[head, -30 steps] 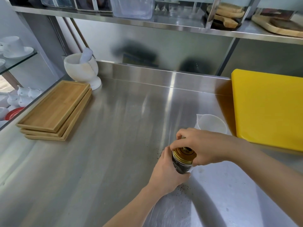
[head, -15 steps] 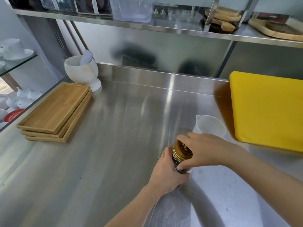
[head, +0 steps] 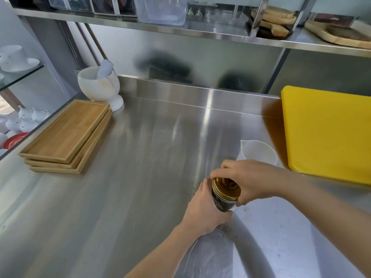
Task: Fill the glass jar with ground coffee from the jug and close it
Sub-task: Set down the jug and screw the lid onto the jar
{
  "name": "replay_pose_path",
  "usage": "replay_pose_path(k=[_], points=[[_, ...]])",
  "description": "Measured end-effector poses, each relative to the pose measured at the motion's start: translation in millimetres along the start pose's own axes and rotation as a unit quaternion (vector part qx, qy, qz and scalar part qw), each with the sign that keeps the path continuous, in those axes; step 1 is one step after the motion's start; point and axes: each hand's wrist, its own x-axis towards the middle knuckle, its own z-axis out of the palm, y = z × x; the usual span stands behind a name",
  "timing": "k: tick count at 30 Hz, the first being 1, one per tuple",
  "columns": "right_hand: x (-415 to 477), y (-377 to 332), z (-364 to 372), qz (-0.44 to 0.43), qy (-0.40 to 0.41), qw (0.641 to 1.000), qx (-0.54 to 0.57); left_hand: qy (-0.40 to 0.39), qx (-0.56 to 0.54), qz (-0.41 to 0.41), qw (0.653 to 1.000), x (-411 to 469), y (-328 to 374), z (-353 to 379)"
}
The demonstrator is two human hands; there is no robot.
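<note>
Gold lid [head: 226, 188], dark print [head: 230, 184] unreadable, pinched by right hand [head: 250, 177], left hand [head: 202, 213] gripping jar [head: 223, 206]

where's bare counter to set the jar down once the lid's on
The widest bare steel of the counter lies between the stacked wooden trays and the jar, back to the mortar. The near left corner is bare too. Crowded on the right: the jug stands close beside the yellow board.
</note>
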Motion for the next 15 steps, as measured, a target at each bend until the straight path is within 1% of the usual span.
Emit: replay_pose_path(k=[3,7,9,12,15], points=[[-2,1,2,-0.006,0.003,1.0,0.014,0.001,-0.001,-0.005,1.0,0,1,0],[-3,1,2,-0.029,0.016,0.999,0.001,-0.007,0.003,-0.002,1.0,-1,3,-1],[-2,1,-1,-0.024,0.012,1.0,0.003,-0.01,0.002,0.001,1.0,-1,3,-2],[-1,-2,-2,0.032,0.008,0.999,0.005,-0.007,-0.001,0.001,1.0,-3,5,-3],[1,-9,4,0.095,0.022,0.995,-0.004,-0.011,-0.002,-0.007,1.0,-5,5,-4]])
